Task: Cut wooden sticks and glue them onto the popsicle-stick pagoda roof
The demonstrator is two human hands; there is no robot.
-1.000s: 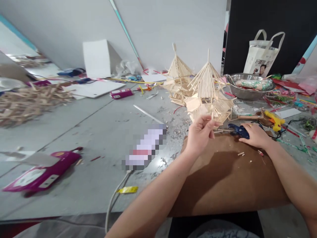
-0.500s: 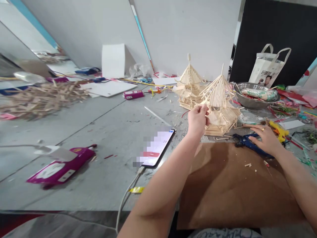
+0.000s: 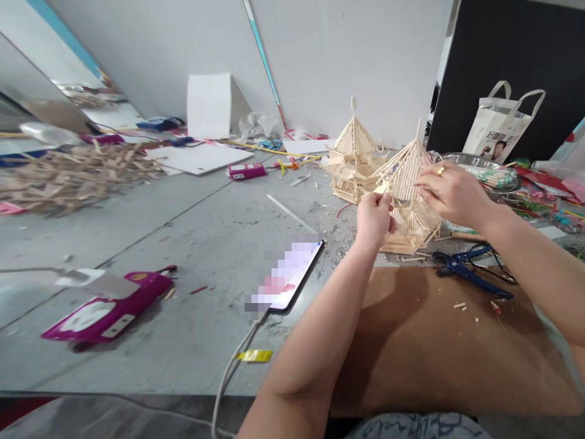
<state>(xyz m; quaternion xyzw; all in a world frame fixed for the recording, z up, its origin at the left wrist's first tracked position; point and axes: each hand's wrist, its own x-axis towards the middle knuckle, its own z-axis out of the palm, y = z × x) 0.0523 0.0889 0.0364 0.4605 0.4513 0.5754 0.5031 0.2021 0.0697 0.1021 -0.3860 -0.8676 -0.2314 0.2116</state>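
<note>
Fingertips of the left hand (image 3: 372, 221) are pressed together beside the left eaves of the front pavilion (image 3: 404, 235); whether they pinch a stick or the pavilion itself cannot be told. The right hand (image 3: 459, 192) wears a ring (image 3: 441, 171) and reaches over from the right, its fingers bent and its tips at the roof's right slope. Whether those tips grip anything cannot be seen.

The front pavilion, built of thin pale sticks, stands upright on the table (image 3: 192, 238), just beyond the far edge of a brown sheet (image 3: 439, 347). Behind it, slightly to the left, stands a similar back pavilion (image 3: 354, 140). Blue pliers (image 3: 457, 264) lie with their handles apart across the sheet's far edge, below the right hand. Small scraps (image 3: 461, 306) are scattered on the sheet, which reaches the table's near edge.

Left of the sheet lies a phone (image 3: 297, 277), partly blurred, with a cable (image 3: 223, 381) running over the near edge. A purple power strip (image 3: 109, 310) with a white adapter (image 3: 98, 283) lies toward the table's near left corner. Farther back on the left is a heap of sticks (image 3: 91, 175). Past the right hand, a metal bowl (image 3: 466, 160) sits partly hidden, near a white bag (image 3: 493, 127).
</note>
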